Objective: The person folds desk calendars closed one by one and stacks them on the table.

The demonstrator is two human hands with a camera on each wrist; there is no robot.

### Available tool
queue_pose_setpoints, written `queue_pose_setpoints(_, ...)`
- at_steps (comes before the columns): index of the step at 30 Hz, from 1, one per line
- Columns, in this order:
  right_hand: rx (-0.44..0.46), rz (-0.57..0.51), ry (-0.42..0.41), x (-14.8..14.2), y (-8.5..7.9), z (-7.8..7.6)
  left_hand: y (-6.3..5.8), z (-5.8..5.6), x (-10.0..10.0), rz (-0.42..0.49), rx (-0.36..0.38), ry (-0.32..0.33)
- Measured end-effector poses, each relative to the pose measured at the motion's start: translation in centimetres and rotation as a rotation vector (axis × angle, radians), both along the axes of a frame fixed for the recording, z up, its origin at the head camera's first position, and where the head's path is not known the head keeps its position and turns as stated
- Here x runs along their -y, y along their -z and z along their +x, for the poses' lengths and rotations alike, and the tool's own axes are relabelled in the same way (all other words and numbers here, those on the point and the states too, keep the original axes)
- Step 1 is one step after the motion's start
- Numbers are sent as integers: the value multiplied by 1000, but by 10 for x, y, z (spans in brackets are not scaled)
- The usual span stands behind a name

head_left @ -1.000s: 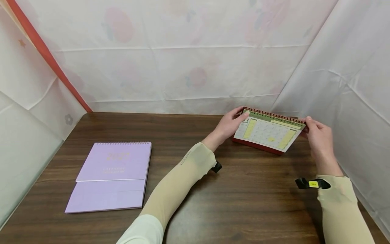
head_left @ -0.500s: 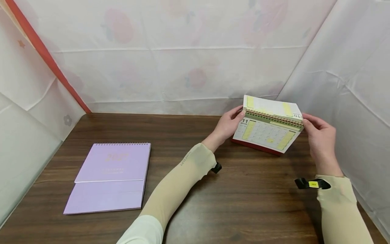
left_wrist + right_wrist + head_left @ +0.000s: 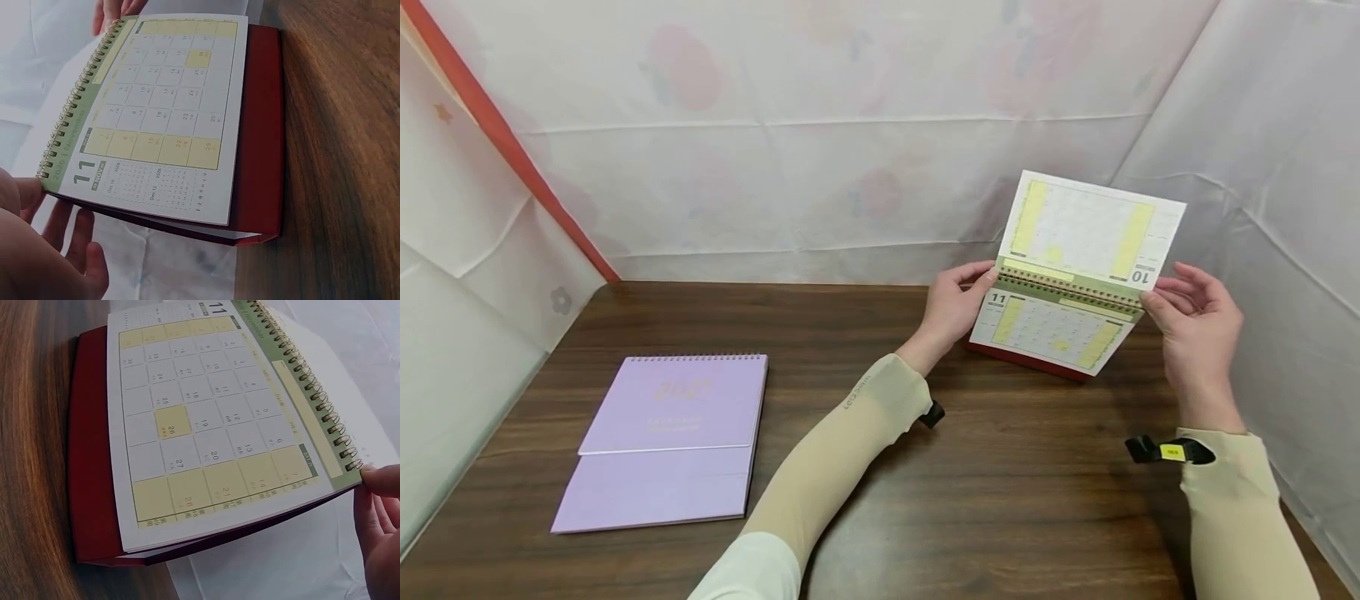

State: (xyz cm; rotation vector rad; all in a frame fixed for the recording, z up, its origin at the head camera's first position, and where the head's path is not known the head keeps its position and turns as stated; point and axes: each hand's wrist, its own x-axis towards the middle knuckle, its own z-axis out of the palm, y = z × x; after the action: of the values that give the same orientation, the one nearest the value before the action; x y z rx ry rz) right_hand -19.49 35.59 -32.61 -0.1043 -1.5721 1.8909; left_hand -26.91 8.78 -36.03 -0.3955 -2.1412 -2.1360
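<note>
A spiral-bound desk calendar with a dark red base stands tilted at the table's back right. Its front page reads 11, November 2026. The October page stands up behind the rings, upside down. My left hand pinches the calendar's upper left corner, thumb in front and fingers behind. At the upper right corner my right hand holds the edge by the rings; in the right wrist view, the thumb of that hand lies on the corner with fingers beneath.
A purple calendar with a spiral along its top lies on the left of the brown wooden table. Patterned white cloth hangs behind the table, and more cloth rises close beside the right hand.
The October page has come up from behind the rings and now stands above them. My right hand has moved slightly outward; the left stays at its corner.
</note>
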Motion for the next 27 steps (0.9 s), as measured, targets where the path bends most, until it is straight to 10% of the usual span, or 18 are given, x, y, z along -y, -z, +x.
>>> queue_pose_setpoints(13,-65,-70,-73,-1,-4,1,-3,-4,8,-14,-128,-23)
queue_pose_setpoints(22,99,422,-20,-25,-12,11,-1,-7,6,6,-50,30)
queue_pose_setpoints(27,64,339,-225,-33,-11,16,0,-6,7,0,-31,49)
